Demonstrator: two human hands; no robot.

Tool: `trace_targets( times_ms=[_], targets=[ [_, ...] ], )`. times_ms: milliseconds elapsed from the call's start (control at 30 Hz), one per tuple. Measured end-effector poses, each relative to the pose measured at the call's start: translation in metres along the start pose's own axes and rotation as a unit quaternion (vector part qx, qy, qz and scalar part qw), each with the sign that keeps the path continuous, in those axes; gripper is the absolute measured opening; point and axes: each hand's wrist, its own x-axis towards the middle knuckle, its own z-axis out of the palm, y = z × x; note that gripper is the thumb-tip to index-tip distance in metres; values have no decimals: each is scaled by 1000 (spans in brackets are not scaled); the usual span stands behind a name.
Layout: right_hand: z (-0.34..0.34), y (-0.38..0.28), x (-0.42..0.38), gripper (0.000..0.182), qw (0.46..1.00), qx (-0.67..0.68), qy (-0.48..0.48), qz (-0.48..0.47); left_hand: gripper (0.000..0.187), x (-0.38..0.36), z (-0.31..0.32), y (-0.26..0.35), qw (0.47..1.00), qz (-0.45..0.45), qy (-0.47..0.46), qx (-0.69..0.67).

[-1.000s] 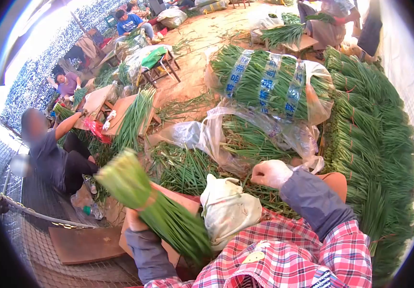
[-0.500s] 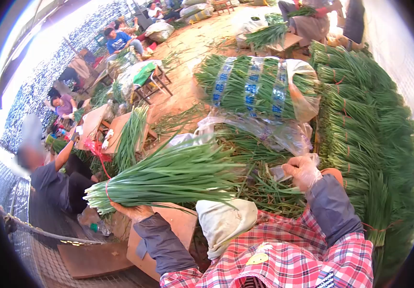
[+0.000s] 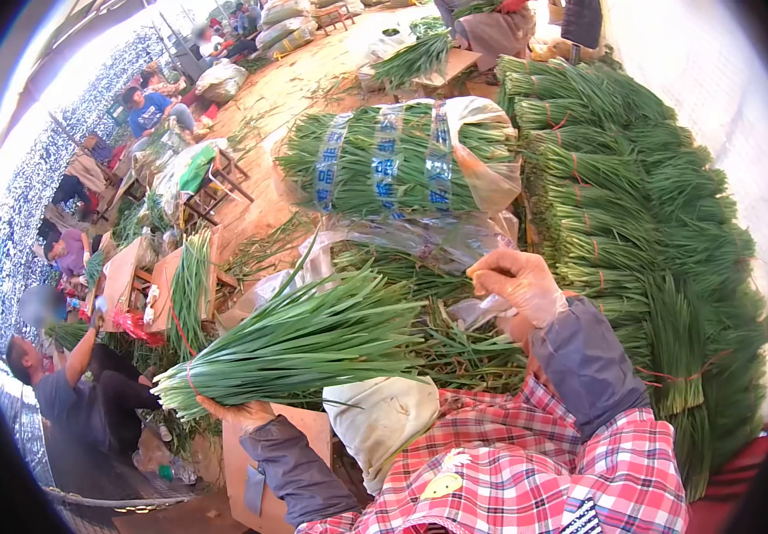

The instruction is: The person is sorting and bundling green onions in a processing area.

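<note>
A bunch of garlic chives (image 3: pixel 299 334) lies across in front of me, pale stem ends to the left and green tips to the right. My left hand (image 3: pixel 239 414) is closed around its underside near the stems, beside a thin red tie (image 3: pixel 190 376). My right hand (image 3: pixel 519 280) is raised to the right of the leaf tips, apart from the bunch. Its thumb and fingers are pinched together, with a tiny yellowish spot at their tips that I cannot make out. Clear thin plastic seems to cover this hand.
Ahead lies a large bale of chives (image 3: pixel 402 160) in clear plastic with blue-printed bands. Tied bunches (image 3: pixel 633 205) are stacked along the right. Loose leaves (image 3: pixel 473 351) and plastic film (image 3: pixel 419 240) lie beyond my lap. A co-worker (image 3: pixel 81 383) sits at the left beside small boards (image 3: pixel 163 289).
My view has turned right, so the surroundings sit further left. My right hand has lifted slightly, its fingers still pinched. The chive bunch stays in my left hand.
</note>
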Motion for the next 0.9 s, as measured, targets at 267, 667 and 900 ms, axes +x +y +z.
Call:
trace_targets(
  times_ms=[267,667,900],
  targets=[
    [54,15,13,31,868,-432,-68,-234,52,-20,35,-22,983,83,80,140],
    [38,24,43,21,973,-160,-39,-163,62,-14,-39,-2,995,73,-11,62],
    [107,18,77,20,782,-531,-135,-298,72,-12,-68,0,982,122,27,141]
  ],
)
